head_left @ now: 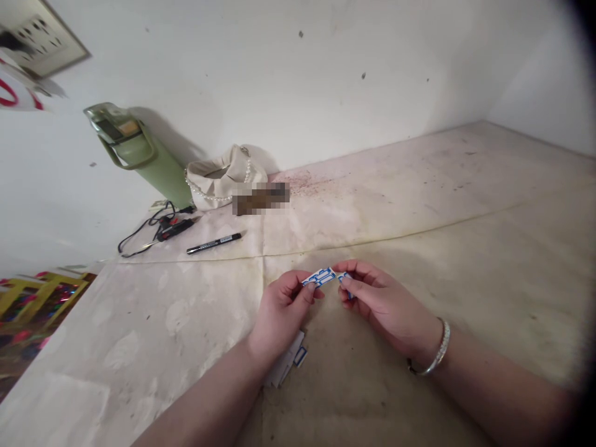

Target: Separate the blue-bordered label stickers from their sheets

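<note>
Between the thumb and fingers of my left hand is a small stack of white labels with blue borders. My right hand, with a bracelet at its wrist, pinches another blue-bordered label piece just to the right. The two pieces nearly meet, and I cannot tell whether they are joined. More white paper labels lie on the table below my left wrist, partly hidden by the forearm.
A black marker lies beyond my hands. Behind it are a glue gun with a cord, a green bottle and a cream bag with pearls against the wall. A blurred brown item is beside the bag.
</note>
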A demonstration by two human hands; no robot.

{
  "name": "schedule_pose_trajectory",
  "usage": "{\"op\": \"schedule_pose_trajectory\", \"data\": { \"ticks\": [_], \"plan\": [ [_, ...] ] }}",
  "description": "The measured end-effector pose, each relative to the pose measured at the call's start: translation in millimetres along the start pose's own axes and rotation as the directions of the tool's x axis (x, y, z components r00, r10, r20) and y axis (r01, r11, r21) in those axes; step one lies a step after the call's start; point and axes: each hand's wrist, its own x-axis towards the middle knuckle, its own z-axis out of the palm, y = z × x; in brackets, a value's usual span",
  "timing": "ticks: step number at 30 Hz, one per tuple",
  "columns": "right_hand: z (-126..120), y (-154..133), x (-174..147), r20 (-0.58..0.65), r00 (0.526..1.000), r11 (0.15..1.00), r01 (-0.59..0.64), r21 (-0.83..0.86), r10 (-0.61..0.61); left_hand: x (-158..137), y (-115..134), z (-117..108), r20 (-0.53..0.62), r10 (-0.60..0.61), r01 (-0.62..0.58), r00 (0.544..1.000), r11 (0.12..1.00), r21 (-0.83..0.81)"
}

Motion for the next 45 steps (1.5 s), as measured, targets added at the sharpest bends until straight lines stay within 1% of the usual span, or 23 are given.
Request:
{"op": "schedule_pose_trajectory", "data": {
  "ticks": [5, 9, 15, 19, 22, 28, 31, 34, 37, 39, 45],
  "plan": [
    [1.9, -3.1, -0.6, 0.004, 1.000, 1.000, -0.019, 0.019, 0.019, -0.1, 0.0, -0.2, 0.001, 0.000, 0.000, 1.000, 1.000, 0.010],
    [2.7, -4.0, -1.9, 0.032, 0.999, 0.999, -0.022, 0.045, 0.021, 0.3, -1.1, -0.4, 0.007, 0.012, -0.012, 1.000, 1.000, 0.000],
    [2.2, -4.1, -2.1, -0.005, 0.997, 0.991, -0.080, 0.111, 0.081, 0.5, -2.5, -0.7, 0.001, 0.022, -0.022, 1.000, 1.000, -0.010],
    [1.5, -4.3, -2.5, 0.049, 0.997, 0.996, -0.068, 0.059, 0.065, 0.5, -2.2, -0.7, -0.001, 0.035, -0.035, 0.999, 0.999, -0.012],
    [1.8, -4.0, -2.4, 0.065, 0.997, 0.999, -0.048, 0.025, 0.047, 0.7, -1.9, -0.7, -0.002, 0.037, -0.037, 0.999, 0.999, -0.020],
    [1.9, -0.1, -0.8, 0.034, 0.999, 0.995, -0.039, 0.095, 0.036, 0.9, -3.4, -0.8, 0.007, 0.031, -0.031, 0.999, 0.999, -0.024],
    [2.3, 0.4, -1.5, 0.013, 1.000, 1.000, 0.006, 0.029, -0.007, 0.5, -3.9, -0.8, 0.016, 0.028, -0.028, 0.999, 0.999, -0.024],
    [3.0, -3.1, -3.3, -0.052, 0.997, 0.989, 0.057, -0.136, -0.065, 0.4, -3.6, -0.4, 0.017, 0.013, -0.013, 1.000, 1.000, -0.016],
    [3.0, -7.7, -4.4, -0.104, 0.985, 0.949, 0.103, -0.297, -0.140, 0.7, -3.3, -0.1, 0.013, 0.004, -0.004, 1.000, 1.000, -0.016],
    [2.6, -8.9, -4.3, -0.110, 0.977, 0.932, 0.135, -0.337, -0.181, 0.9, -3.4, 0.1, 0.014, 0.006, -0.006, 1.000, 1.000, -0.019],
    [1.1, -5.1, -4.6, -0.108, 0.967, 0.905, 0.171, -0.389, -0.229, 0.7, -3.8, -0.2, 0.017, 0.001, -0.001, 1.000, 1.000, -0.017]
  ]
}}
